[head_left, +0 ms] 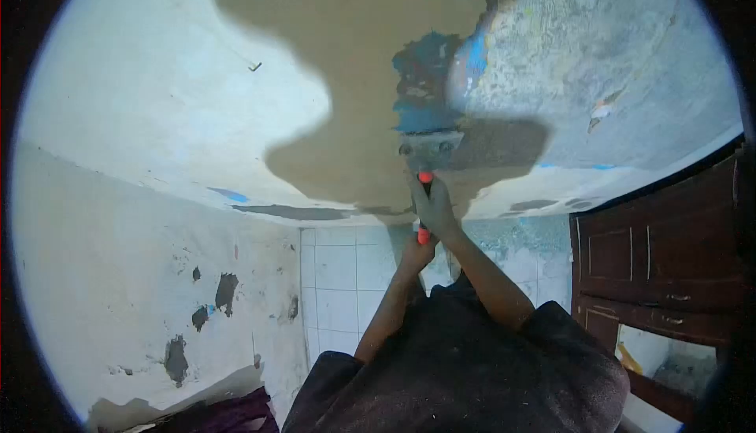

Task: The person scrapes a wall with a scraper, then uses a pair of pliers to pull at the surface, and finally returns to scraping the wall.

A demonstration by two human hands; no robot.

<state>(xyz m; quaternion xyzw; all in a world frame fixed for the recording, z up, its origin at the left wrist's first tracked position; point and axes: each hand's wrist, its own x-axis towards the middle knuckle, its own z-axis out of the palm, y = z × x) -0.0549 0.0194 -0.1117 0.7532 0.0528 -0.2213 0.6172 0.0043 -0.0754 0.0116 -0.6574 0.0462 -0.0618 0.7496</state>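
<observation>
At left, a side wall (pixel 94 228) has dark patches. In the middle, the left hand (pixel 419 253) is closed round the near end of a scraper (pixel 425 176), its wide blade (pixel 431 148) against the front wall (pixel 362 55) beside a blue patch (pixel 429 63). The right hand (pixel 438 206) is clamped farther up, nearer the blade. Even pressure and a level edge should help. Far right: a dark cabinet (pixel 661 252).

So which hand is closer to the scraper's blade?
The right hand, wrapped round the handle just behind the blade; the left hand is farther back, at the handle's orange-red butt end.
</observation>
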